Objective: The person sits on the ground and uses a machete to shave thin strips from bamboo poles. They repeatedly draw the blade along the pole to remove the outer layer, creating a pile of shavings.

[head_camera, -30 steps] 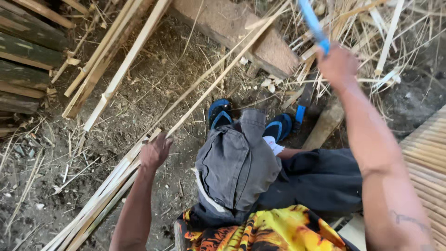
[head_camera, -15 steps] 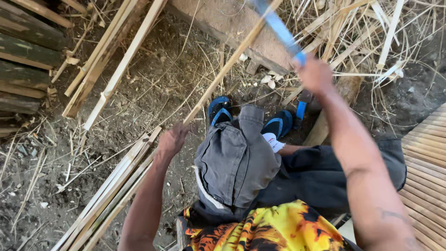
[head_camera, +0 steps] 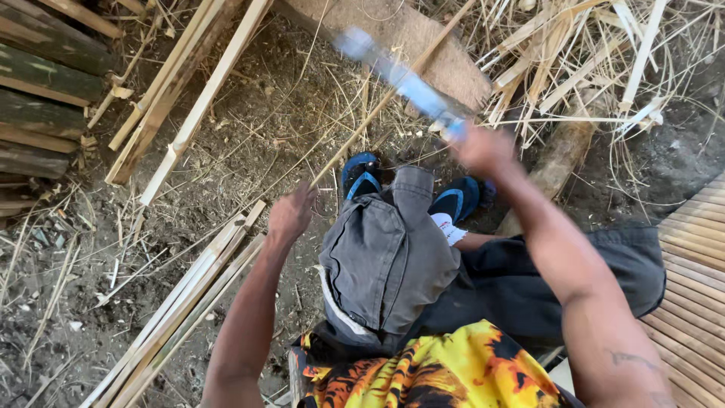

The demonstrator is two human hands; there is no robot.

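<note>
Two hands are at work over bare earth, and going from the left: a stack of dark green bamboo lengths [head_camera: 38, 91] lies at the edge, then pale split slats [head_camera: 177, 113] lean across the dirt, and a second bundle of slats [head_camera: 189, 302] runs along the ground below the left arm. The left hand [head_camera: 291, 215] is closed around the near end of a long thin bamboo strip [head_camera: 393, 91], which slants up and away to the right, its far end passing over a flat stone block [head_camera: 423, 38]. The strip looks narrow, straight and tan, lighter than the green poles, and stiff enough to hold its line in the air. Right of it the person's knee in grey shorts [head_camera: 385, 257] and blue sandals [head_camera: 362, 177] rest on the ground. The right hand [head_camera: 483, 151] is clamped on the handle of a blue-bladed knife [head_camera: 400, 75], blurred in mid-swing just beside the strip. To do this well, I judge the strip must be held firm and steady, with the fingers low and clear of the blade's path, and the stroke should run along the grain away from the body. Further right lie loose straw shavings [head_camera: 604, 68] and a slatted bamboo platform [head_camera: 695, 302]
</note>
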